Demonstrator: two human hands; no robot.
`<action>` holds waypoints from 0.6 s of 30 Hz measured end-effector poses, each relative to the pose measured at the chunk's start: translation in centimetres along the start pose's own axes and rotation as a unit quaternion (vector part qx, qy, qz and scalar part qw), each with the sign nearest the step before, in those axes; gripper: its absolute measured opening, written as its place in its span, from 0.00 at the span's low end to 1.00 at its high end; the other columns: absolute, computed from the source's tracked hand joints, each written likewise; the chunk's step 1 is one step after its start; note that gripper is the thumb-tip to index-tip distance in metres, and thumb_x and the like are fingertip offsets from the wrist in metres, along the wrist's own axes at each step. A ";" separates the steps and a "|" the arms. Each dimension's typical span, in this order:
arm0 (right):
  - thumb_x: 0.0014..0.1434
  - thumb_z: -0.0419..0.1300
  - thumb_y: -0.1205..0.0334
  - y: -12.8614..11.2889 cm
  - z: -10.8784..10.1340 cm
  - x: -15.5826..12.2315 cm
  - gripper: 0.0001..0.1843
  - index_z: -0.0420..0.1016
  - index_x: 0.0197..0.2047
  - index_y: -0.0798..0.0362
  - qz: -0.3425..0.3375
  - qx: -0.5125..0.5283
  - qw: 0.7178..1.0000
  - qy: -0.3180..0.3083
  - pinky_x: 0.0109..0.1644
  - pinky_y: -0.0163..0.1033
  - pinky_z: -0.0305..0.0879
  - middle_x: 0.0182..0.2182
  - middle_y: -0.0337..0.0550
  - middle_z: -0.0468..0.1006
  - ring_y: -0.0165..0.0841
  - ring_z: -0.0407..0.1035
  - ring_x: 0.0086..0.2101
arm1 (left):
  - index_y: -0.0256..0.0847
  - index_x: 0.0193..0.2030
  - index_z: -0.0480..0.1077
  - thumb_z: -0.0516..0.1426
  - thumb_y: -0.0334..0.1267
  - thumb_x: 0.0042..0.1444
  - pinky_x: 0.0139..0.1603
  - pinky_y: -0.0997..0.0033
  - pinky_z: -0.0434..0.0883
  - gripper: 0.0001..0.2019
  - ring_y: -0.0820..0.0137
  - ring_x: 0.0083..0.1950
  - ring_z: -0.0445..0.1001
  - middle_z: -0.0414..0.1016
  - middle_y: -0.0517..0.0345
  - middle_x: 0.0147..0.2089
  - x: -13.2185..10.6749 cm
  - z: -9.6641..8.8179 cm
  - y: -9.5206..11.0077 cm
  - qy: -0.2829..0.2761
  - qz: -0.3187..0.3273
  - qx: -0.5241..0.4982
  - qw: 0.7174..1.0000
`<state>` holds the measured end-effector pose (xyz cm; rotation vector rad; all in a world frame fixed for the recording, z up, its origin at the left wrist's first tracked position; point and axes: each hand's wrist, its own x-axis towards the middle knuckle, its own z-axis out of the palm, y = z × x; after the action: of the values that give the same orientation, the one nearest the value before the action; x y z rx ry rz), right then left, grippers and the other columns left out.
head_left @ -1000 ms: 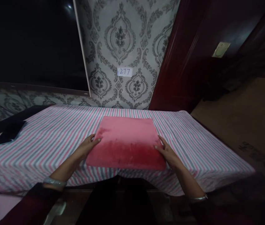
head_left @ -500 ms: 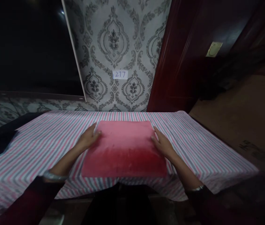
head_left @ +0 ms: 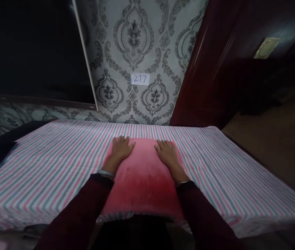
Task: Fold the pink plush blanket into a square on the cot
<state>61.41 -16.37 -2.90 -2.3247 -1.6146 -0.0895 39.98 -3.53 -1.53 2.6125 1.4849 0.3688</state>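
A soft, roughly square piece of fabric (head_left: 144, 173), pale pink at the far side and deep red at the near side, lies flat on the striped cloth. Whether it is a cushion or folded cloth I cannot tell. My left hand (head_left: 121, 148) rests palm down on its far left corner, fingers spread a little. On the far right corner lies my right hand (head_left: 166, 151), also flat with fingers apart. Neither hand grips anything. The fabric's near edge reaches the front of the table, and my forearms cover parts of its sides.
The table wears a pink, grey and white striped cloth (head_left: 66, 152). Behind it, a paper label (head_left: 140, 79) marked 277 is on the patterned wall. A large dark screen (head_left: 32, 52) hangs at left, a dark red door (head_left: 215, 69) stands at right. A brown carton-like surface (head_left: 272, 135) is beside the table.
Both hands have moved from the fabric's side edges onto its top, forward and inward, and now press flat near its far corners. The view has shifted slightly.
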 end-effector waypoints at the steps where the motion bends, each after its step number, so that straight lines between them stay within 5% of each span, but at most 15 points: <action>1: 0.74 0.43 0.53 0.1 0.0 0.2 0.28 0.63 0.71 0.52 0.004 0.004 1.000 -0.002 0.72 0.59 0.41 0.68 0.52 0.65 0.47 0.53 0.68 | 0.34 0.70 0.63 0.45 0.52 0.68 0.74 0.36 0.40 0.31 0.46 0.76 0.51 0.61 0.32 0.72 0.2 -0.1 -0.2 0.000 -0.018 0.005 1.000; 10: 0.72 0.44 0.50 1.9 1.1 1.4 0.29 0.66 0.69 0.51 0.100 0.101 0.990 0.018 0.69 0.68 0.46 0.72 0.52 0.57 0.55 0.42 0.71 | 0.37 0.62 0.70 0.45 0.50 0.68 0.65 0.38 0.60 0.26 0.38 0.69 0.61 0.67 0.33 0.66 0.8 -0.8 -1.4 0.019 -0.127 -0.085 0.988; 14: 0.71 0.44 0.47 3.3 1.9 1.9 0.34 0.58 0.74 0.54 0.165 0.217 0.961 0.054 0.69 0.62 0.51 0.73 0.59 0.53 0.55 0.49 0.70 | 0.36 0.64 0.68 0.49 0.48 0.66 0.66 0.41 0.60 0.25 0.39 0.69 0.63 0.63 0.30 0.69 0.8 -1.0 -2.1 0.053 -0.168 -0.138 0.975; 18: 0.69 0.47 0.46 3.4 1.1 2.1 0.40 0.48 0.76 0.61 0.223 0.248 0.942 0.044 0.67 0.61 0.55 0.65 0.68 0.65 0.56 0.60 0.65 | 0.31 0.63 0.66 0.57 0.48 0.60 0.67 0.43 0.60 0.29 0.36 0.71 0.61 0.66 0.24 0.66 1.7 -2.1 -3.2 0.061 -0.222 -0.228 0.946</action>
<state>65.16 -15.25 -4.19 -2.1715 -0.8947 0.2786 37.56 -0.50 0.07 1.8702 1.7172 0.7261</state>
